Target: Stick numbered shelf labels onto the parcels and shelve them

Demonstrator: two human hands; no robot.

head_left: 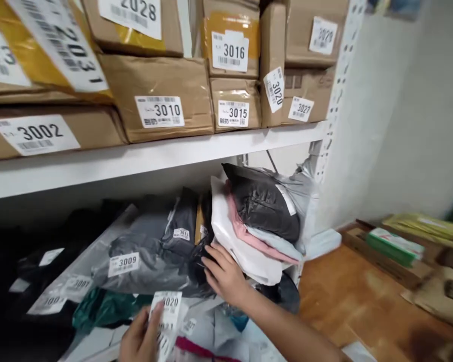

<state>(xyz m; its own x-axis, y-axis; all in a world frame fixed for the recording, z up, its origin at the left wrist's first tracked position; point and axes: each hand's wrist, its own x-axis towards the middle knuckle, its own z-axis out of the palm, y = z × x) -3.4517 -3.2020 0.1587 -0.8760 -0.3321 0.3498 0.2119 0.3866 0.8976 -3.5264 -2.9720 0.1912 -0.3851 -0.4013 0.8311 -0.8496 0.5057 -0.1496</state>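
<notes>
Low in the view, my left hand (141, 334) pinches a strip of white number labels (169, 317), the top one reading 3020. Farther right, my right hand (222, 271) reaches onto the lower shelf with fingers stretched out. Its fingertips lie at a dark plastic parcel (198, 261), beside a white mailer bag (230, 236). That bag leans in a stack with a pink bag (239, 211) and a black plastic parcel (264, 201). Left of the hand lies a grey plastic parcel (151, 271) labelled 3009, and behind it a dark parcel (181, 216) labelled 3013.
A white shelf board (166, 163) runs above my hands, carrying labelled cardboard boxes (158, 80). A perforated upright post (337, 95) stands at the right end. Green fabric-like plastic (105, 309) lies below. On the brown floor (335, 291) is a green-and-white box (394, 246).
</notes>
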